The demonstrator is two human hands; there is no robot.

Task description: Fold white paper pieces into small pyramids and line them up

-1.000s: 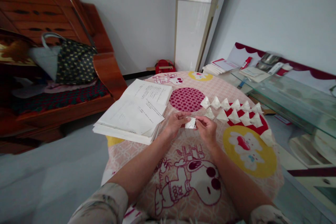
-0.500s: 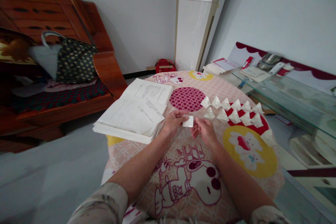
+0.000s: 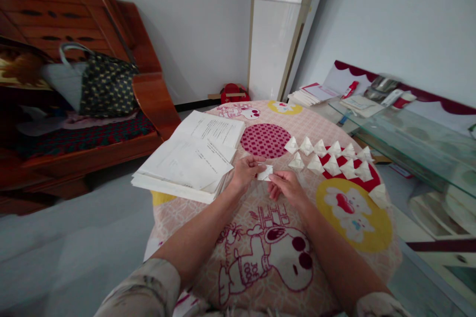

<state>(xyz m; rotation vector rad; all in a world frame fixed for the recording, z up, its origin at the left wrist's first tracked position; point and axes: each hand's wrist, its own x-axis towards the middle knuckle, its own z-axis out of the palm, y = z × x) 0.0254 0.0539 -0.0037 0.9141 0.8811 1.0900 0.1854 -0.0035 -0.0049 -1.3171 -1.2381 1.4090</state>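
A small folded white paper square (image 3: 265, 173) is held above the table between my two hands. My left hand (image 3: 246, 172) pinches its left side, thumb on top. At its lower right edge, the thumb and fingers of my right hand (image 3: 288, 184) close on the paper. To the right, several folded white paper pieces (image 3: 332, 164) with pointed tops stand in two rows, and one more sits nearer the table's right edge. An open stack of printed paper sheets (image 3: 186, 161) lies left of my hands.
The round table has a pink patterned tablecloth (image 3: 267, 272). A glass-topped cabinet (image 3: 416, 133) with papers and metal bowls adjoins it on the right. On the left stands a wooden bench (image 3: 148, 94) with a dark patterned bag (image 3: 107, 84). A white floor-standing unit (image 3: 273, 39) is behind.
The paper square has tilted slightly. My right hand has shifted a little, its thumb now on the paper's lower right edge. The standing paper pieces and the sheets stay where they were.
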